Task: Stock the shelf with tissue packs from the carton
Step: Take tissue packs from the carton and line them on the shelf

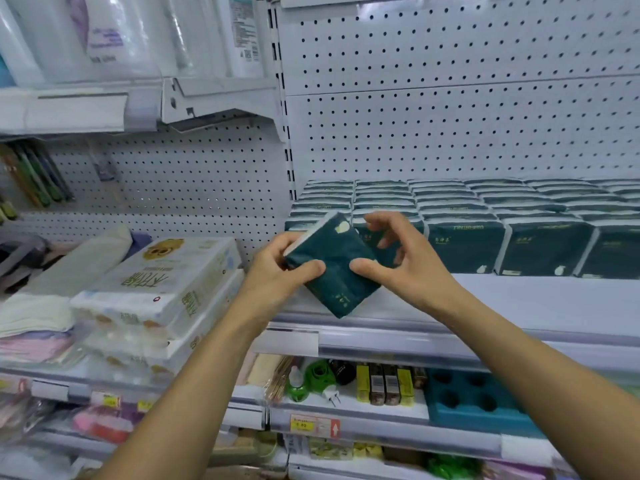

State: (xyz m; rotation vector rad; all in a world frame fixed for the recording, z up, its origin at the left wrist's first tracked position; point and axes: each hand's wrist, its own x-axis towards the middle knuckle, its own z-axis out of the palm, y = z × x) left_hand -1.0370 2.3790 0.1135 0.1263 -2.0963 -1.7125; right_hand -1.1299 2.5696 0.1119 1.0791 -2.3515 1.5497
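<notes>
Bare shelf [519, 303] strip open in front of stacked tissue packs [467, 233]; open space above stacks up to pegboard [450, 126]. Left: slotted upright [289, 161], white paper packs [156, 285] hem passage.

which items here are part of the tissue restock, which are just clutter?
Job:
- dark green tissue pack, held by left hand and right hand
- stocked green packs
- white shelf

Not part of it:
- white bear-print packs, left bay
- green plug-in device, shelf below
- blue tray
</notes>
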